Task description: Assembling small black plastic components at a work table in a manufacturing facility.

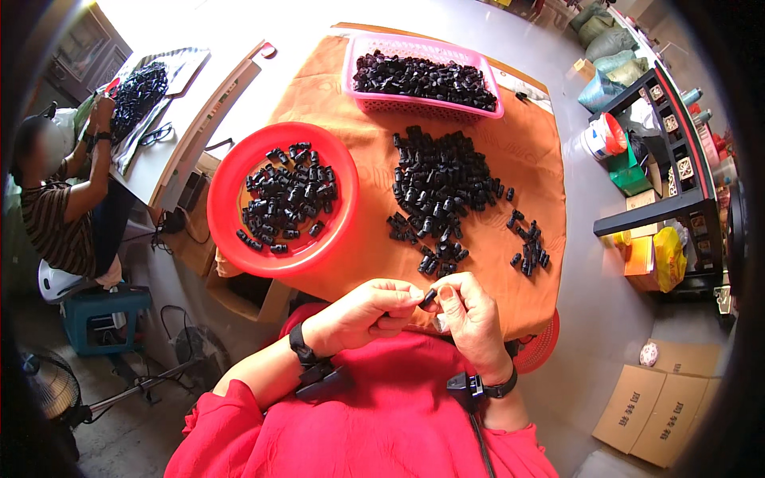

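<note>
A small black cylindrical plastic part [429, 298] is pinched between the fingertips of both hands, over the near edge of the table. My left hand [378, 309] grips it from the left with thumb and forefinger, and my right hand [470, 315] closes on it from the right. Just beyond lies a large heap of similar black parts [438, 175] on the orange cloth [518, 159], with a smaller scattered group [530, 248] to its right. At the left, a round red basin [227, 175] holds many such parts. Its rim hangs near the table's left side.
A pink basket [462, 114] full of small black pieces stands at the far side. Far left, a person [68, 187] works at a white table [187, 131] with a dark pile. A fan [48, 386] and a blue stool [106, 317] stand below; a dark rack [677, 203] is at right.
</note>
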Tool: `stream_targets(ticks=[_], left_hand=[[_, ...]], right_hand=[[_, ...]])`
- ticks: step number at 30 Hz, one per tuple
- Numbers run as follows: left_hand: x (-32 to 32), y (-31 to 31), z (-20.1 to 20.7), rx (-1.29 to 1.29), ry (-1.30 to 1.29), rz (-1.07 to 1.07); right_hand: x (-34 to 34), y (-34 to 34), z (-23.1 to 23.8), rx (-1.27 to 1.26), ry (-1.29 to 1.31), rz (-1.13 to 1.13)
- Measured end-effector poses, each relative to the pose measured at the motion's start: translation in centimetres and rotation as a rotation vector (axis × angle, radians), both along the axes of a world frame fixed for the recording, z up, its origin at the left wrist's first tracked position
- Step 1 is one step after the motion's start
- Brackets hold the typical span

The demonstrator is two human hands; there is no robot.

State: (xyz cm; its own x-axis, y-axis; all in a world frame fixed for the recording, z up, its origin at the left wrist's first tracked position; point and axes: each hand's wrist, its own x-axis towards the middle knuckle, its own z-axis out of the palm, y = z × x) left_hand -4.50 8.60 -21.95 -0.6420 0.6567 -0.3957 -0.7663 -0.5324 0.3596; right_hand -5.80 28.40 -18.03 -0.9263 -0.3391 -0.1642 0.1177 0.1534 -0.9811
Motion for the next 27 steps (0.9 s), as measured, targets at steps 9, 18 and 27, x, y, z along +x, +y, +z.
stream_targets(ticks=[9, 18, 27], left_hand=[[0.4, 0.4, 0.2, 0.006, 0.051, 0.007], [0.6, 1.4, 0.4, -0.043, 0.077, 0.018], [1.4, 1.9, -0.5, -0.026, 0.011, 0.097]], right_hand=[[0.1, 0.4, -0.2, 0.101, 0.076, 0.067], [0.3, -0.2, -0.3, 0.116, 0.105, 0.045], [0.5, -0.7, 0.0, 0.146, 0.129, 0.05]])
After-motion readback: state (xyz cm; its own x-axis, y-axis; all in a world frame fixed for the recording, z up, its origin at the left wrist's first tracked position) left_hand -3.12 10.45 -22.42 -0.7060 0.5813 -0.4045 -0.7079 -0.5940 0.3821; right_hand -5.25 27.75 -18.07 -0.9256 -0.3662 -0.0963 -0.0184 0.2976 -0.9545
